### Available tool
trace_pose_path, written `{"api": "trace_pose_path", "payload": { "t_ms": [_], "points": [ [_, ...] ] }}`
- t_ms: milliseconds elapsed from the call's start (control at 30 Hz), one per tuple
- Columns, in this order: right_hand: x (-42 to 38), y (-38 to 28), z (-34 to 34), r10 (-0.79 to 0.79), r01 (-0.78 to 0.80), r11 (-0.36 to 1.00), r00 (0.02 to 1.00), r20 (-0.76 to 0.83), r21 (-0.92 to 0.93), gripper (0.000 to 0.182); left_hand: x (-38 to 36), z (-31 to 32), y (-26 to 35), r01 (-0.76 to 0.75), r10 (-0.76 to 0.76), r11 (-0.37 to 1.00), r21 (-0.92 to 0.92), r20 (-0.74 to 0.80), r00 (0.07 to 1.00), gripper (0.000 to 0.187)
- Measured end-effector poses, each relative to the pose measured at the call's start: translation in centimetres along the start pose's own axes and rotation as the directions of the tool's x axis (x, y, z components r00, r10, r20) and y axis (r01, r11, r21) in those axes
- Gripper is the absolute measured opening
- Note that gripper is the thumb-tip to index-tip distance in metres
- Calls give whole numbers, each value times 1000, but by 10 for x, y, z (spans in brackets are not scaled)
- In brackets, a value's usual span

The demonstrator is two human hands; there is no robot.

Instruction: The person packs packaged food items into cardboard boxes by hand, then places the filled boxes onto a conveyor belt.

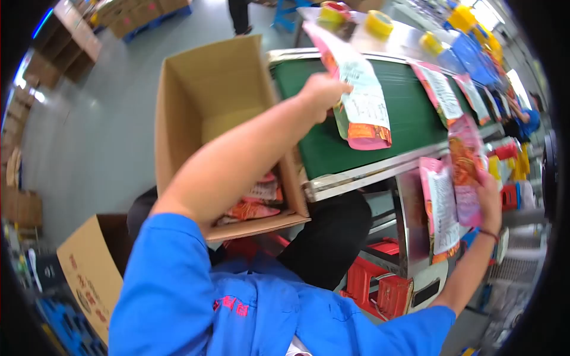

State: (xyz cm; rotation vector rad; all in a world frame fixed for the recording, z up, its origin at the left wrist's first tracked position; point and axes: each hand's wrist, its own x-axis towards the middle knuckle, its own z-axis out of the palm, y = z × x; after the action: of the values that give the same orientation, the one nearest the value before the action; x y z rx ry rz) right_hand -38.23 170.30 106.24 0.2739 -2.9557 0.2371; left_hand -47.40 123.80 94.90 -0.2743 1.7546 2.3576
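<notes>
Though packets (252, 210) inside, forearm (237, 139) across carton (214, 68).

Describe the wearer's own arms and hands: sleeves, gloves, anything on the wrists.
Both hands, left and right, are ungloved. The blue sleeves leave both forearms bare and belong to a blue top with pinkish-red lettering on the front. A thin dark band circles the right wrist; none shows on the left.
</notes>
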Motion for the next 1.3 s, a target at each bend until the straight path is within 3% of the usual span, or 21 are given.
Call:
{"api": "trace_pose_path", "payload": {
  "t_ms": [33,100,133,167,267,333,400,467,500,567,600,633,700,767,833,900,933,1100,1200,1233,1300],
  "points": [
    [-3,-21,-23,94,-95,992,996,-10,-78,36,-21,-19,27,-64,65,996,68,-12,998,31],
    [3,-48,-53,69,-104,885,993,91,454,61,-44,-77,60,-214,211,973,81,48,976,31],
    [6,-60,-63,-4,12,946,1000,-25,323,63,-59,-104,76,-265,264,950,164,30,964,30],
    [7,-90,-69,81,-62,779,997,-2,624,59,-72,-130,90,-317,321,916,247,25,947,30],
    [50,-131,-64,181,-150,561,982,56,814,48,-78,-214,107,-178,244,854,488,-75,967,26],
    [93,-229,-35,14,-51,507,999,51,861,44,-73,-254,100,-84,185,424,902,5,983,21],
    [124,-347,2,-233,124,572,972,15,811,36,-46,-295,52,-201,180,-7,980,199,963,13],
    [174,-411,51,-627,277,558,758,179,783,27,-19,-318,1,-80,-58,-358,930,63,996,17],
    [197,-441,89,-586,334,720,762,276,608,26,7,-347,-45,6,-108,-298,954,-40,993,22],
    [223,-500,174,-870,762,462,489,65,454,28,28,-373,-131,-32,86,-203,979,51,995,26],
    [224,-530,209,-814,669,574,531,237,472,34,43,-389,-190,-30,127,-343,939,78,989,27],
    [233,-553,257,-790,661,613,531,307,434,34,45,-376,-206,39,-93,-264,964,-65,994,28],
    [235,-582,339,-646,630,751,641,416,197,32,18,-359,-252,162,-82,-187,969,-180,980,27],
    [219,-574,412,-621,618,773,693,366,143,34,4,-365,-282,110,-75,-236,966,-131,989,25],
    [178,-532,512,-645,650,753,699,309,102,40,-5,-363,-274,103,-324,-144,984,-145,935,23],
    [123,-492,571,-543,591,806,719,434,30,46,-17,-369,-284,79,-106,28,996,-76,991,22],
    [100,-475,611,-546,583,812,773,323,-24,44,-20,-369,-287,77,-185,-15,997,-79,980,24],
    [151,-539,504,-185,221,974,638,748,53,28,-29,-327,-235,146,-230,-41,988,-151,961,51],
    [179,-575,376,-424,443,888,680,598,125,27,-26,-286,-155,105,-408,15,994,-90,908,66],
    [183,-570,315,-563,510,826,722,403,239,23,-11,-295,-166,-10,-41,163,987,17,999,62],
    [191,-550,189,-579,514,814,755,308,271,23,-9,-250,-107,-182,482,462,868,-73,873,44]
  ]
}}
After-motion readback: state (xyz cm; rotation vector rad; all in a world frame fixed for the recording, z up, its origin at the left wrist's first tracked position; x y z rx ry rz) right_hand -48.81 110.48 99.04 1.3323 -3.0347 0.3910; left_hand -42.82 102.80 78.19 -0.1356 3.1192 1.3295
